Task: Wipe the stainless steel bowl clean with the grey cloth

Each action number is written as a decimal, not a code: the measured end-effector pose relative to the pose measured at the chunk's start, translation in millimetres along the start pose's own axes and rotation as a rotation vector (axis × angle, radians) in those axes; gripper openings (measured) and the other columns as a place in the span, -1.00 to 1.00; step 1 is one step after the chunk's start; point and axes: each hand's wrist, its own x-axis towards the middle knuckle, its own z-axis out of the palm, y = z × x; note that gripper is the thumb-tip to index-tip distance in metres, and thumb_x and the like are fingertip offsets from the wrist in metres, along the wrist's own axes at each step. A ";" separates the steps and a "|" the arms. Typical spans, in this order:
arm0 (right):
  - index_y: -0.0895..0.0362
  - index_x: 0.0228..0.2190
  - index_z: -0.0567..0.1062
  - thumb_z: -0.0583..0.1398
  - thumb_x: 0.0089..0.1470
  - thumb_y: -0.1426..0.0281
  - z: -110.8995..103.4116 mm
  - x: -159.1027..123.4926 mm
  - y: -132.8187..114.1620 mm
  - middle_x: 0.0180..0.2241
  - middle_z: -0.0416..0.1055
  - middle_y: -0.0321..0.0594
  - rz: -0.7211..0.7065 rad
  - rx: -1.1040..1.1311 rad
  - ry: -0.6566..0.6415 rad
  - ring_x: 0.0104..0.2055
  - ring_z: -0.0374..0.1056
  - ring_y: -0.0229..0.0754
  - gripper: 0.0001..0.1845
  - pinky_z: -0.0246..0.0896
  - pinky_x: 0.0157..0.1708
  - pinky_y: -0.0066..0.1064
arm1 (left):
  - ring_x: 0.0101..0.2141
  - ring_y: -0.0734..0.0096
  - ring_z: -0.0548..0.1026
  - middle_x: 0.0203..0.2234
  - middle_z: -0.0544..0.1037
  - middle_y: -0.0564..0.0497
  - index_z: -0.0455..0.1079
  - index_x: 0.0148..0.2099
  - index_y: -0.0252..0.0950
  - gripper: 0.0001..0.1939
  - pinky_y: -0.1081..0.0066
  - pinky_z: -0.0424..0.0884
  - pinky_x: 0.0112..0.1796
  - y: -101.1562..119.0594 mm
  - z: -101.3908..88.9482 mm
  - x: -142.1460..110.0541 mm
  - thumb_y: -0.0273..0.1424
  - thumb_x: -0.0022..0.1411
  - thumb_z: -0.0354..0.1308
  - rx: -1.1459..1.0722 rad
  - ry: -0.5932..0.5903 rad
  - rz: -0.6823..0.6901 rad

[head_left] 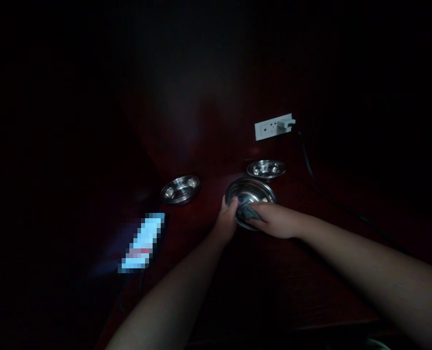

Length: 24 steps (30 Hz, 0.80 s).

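Red tbl | rm dark, wall outlet | L grip: holds steel bowl | R grip: holds cloth inside

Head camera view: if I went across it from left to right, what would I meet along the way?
Glowing screen → steel bowl → left hand → cloth → right hand → dark cable.
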 end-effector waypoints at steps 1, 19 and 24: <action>0.17 -0.30 0.48 0.08 0.19 0.35 0.8 0.1 1.2 -0.31 0.50 -0.08 -0.009 0.012 0.008 -0.29 0.41 -0.10 -0.80 0.35 -0.19 -0.18 | -0.11 0.29 0.50 -0.12 0.53 -0.05 0.32 0.05 -0.22 -0.58 0.33 0.38 -0.04 -0.3 0.3 0.0 -0.15 0.21 0.16 -0.026 -0.011 -0.014; 0.18 -0.31 0.48 0.01 0.25 0.36 8.5 7.8 14.6 -0.22 0.45 -0.06 -0.273 0.226 0.150 -0.13 0.35 -0.11 -0.73 0.27 0.03 -0.16 | 0.08 0.16 0.42 0.10 0.43 -0.11 0.12 0.26 -0.14 -0.38 0.20 0.37 0.06 8.9 6.2 -5.3 -0.05 0.24 0.11 0.052 -0.055 -0.083; 0.18 -0.31 0.49 0.03 0.22 0.40 7.0 3.4 7.8 -0.30 0.46 -0.11 -0.203 0.197 0.033 -0.21 0.37 -0.13 -0.76 0.28 0.03 -0.13 | 0.03 0.15 0.47 0.02 0.50 -0.11 0.21 0.20 -0.16 -0.43 0.20 0.42 0.01 -0.5 1.0 1.5 0.02 0.26 0.02 0.020 -0.028 -0.126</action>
